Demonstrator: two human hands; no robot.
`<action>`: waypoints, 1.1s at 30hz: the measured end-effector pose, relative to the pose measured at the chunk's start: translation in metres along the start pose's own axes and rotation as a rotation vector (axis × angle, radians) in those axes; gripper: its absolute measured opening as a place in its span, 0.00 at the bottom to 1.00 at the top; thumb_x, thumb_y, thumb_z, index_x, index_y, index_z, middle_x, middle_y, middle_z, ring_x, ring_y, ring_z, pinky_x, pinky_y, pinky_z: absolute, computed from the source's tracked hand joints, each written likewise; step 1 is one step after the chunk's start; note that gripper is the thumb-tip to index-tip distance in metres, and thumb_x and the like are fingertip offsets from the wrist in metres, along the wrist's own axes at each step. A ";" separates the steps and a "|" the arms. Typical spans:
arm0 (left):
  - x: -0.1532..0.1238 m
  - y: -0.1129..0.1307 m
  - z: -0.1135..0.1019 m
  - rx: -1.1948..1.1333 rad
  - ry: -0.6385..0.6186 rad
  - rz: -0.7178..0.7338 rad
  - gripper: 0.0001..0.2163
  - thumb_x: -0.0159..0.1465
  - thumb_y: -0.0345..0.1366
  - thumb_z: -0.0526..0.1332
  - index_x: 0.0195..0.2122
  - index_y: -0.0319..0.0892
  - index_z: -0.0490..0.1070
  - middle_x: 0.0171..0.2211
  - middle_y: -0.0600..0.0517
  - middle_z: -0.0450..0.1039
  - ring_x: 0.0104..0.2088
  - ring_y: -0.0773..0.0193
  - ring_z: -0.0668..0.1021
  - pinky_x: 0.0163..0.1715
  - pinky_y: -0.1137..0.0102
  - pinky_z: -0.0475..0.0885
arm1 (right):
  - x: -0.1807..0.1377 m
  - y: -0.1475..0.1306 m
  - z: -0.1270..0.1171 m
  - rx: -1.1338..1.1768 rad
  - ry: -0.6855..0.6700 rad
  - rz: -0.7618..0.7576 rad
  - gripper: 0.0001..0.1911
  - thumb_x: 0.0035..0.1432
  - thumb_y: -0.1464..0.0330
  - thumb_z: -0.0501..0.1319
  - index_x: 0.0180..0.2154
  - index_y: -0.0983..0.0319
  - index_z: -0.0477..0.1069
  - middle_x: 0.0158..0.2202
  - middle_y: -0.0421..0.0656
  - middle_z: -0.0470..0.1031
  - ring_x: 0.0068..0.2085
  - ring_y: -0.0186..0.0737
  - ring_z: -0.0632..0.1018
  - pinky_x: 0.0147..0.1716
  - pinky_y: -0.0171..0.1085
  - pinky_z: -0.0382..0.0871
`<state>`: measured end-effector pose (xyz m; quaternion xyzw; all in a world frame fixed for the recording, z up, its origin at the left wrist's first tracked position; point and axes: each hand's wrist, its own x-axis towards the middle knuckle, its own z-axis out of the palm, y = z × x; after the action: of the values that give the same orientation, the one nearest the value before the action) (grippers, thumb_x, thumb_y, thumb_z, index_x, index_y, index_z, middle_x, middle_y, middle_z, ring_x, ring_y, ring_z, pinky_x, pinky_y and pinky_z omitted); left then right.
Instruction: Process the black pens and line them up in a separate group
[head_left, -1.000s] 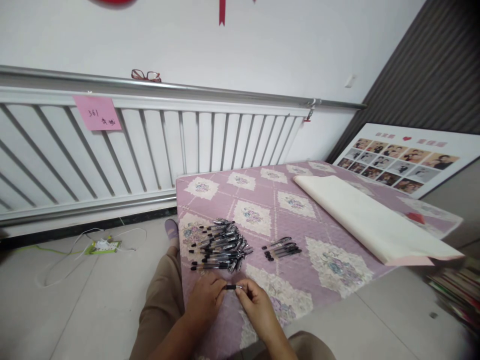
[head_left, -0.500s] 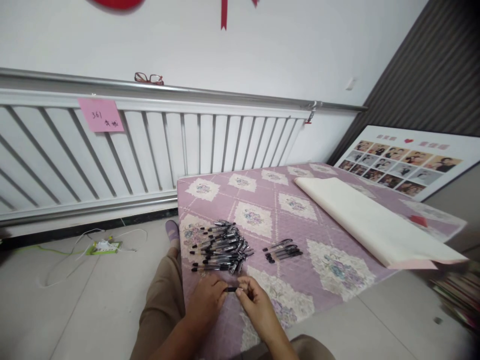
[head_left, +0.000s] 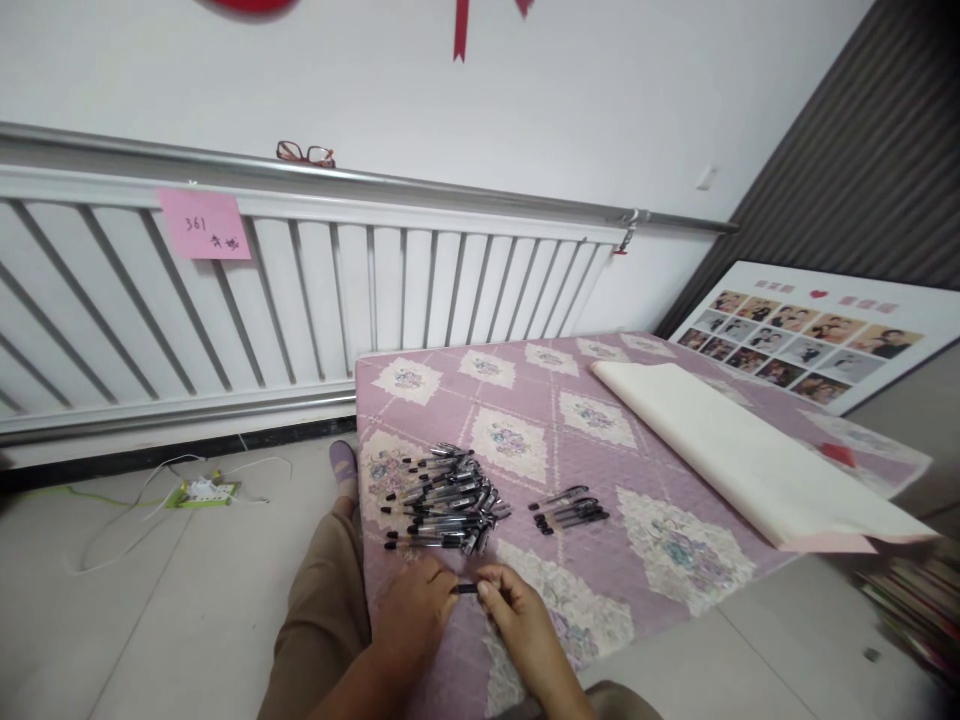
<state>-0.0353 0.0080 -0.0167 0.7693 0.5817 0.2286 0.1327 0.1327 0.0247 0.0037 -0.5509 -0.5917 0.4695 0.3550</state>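
Note:
Between my two hands, just above the purple patterned cover (head_left: 517,555), is a black pen (head_left: 467,589). My left hand (head_left: 418,605) is closed around one end of it, and my right hand (head_left: 517,610) pinches the other end with thumb and fingers. Only a short dark stretch of the pen shows; the rest is hidden by my fingers. Right beyond my left hand lies a loose heap of clear-and-black pens (head_left: 442,495). Farther right, a small group of pens (head_left: 570,509) rests roughly side by side.
A folded cream sheet (head_left: 697,450) lies across the right of the covered surface, near a photo board (head_left: 810,335). A white radiator (head_left: 480,280) with a pink note (head_left: 204,224) runs along the wall. A green power strip (head_left: 202,493) and cables are on the floor at left.
The view has shifted slightly. Both hands stay on the pen in nearly the same place, with the fingers of my right hand drawn a little closer around it.

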 end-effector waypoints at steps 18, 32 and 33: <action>0.001 -0.008 -0.001 -0.235 0.091 -0.044 0.09 0.61 0.30 0.54 0.38 0.45 0.72 0.35 0.51 0.72 0.36 0.60 0.74 0.37 0.67 0.69 | 0.062 -0.002 -0.004 -0.448 0.213 -0.044 0.18 0.47 0.71 0.60 0.43 0.60 0.66 0.24 0.37 0.72 0.27 0.38 0.73 0.27 0.32 0.60; 0.000 -0.006 -0.002 -0.207 0.110 -0.029 0.12 0.61 0.30 0.54 0.42 0.46 0.72 0.38 0.50 0.73 0.39 0.59 0.75 0.39 0.65 0.70 | 0.042 -0.001 -0.003 -0.562 0.172 -0.048 0.17 0.46 0.77 0.57 0.40 0.62 0.71 0.36 0.49 0.78 0.38 0.44 0.77 0.38 0.35 0.66; 0.000 -0.006 -0.002 -0.203 0.106 -0.023 0.12 0.61 0.29 0.54 0.43 0.46 0.71 0.38 0.50 0.73 0.39 0.59 0.75 0.40 0.65 0.70 | 0.041 0.000 -0.002 -0.562 0.171 -0.051 0.16 0.46 0.77 0.57 0.40 0.62 0.72 0.36 0.49 0.78 0.38 0.44 0.77 0.39 0.36 0.66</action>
<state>-0.0414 0.0098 -0.0178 0.7320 0.5707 0.3250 0.1815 0.1289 0.0658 0.0008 -0.6503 -0.6800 0.2300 0.2487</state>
